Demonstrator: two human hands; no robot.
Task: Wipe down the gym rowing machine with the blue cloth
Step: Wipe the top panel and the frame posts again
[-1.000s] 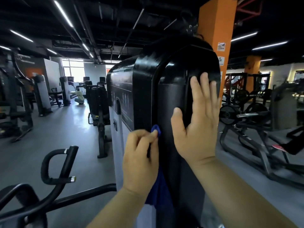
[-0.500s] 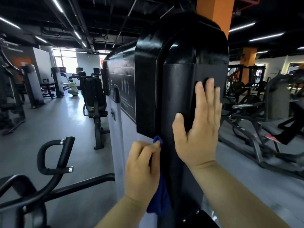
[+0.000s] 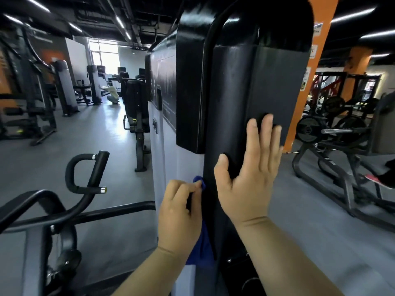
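Note:
The rowing machine's tall black housing (image 3: 241, 82) fills the middle of the view, with a white side panel (image 3: 168, 159) below its glossy black cover. My left hand (image 3: 181, 212) grips the blue cloth (image 3: 203, 246) against the housing's left edge; the cloth pokes out above my fingers and hangs below my wrist. My right hand (image 3: 250, 178) lies flat on the dark front face, fingers straight and pointing up.
Black curved handlebars (image 3: 85, 180) and a steel frame stand at lower left. An orange pillar (image 3: 314, 67) rises behind the housing. Weight-plate machines (image 3: 333, 133) fill the right side. A crouching person (image 3: 112, 92) is far off on the grey floor, among other machines.
Both hands have slid downward along the housing, the left one dragging the blue cloth along the edge. My view has moved closer to the machine.

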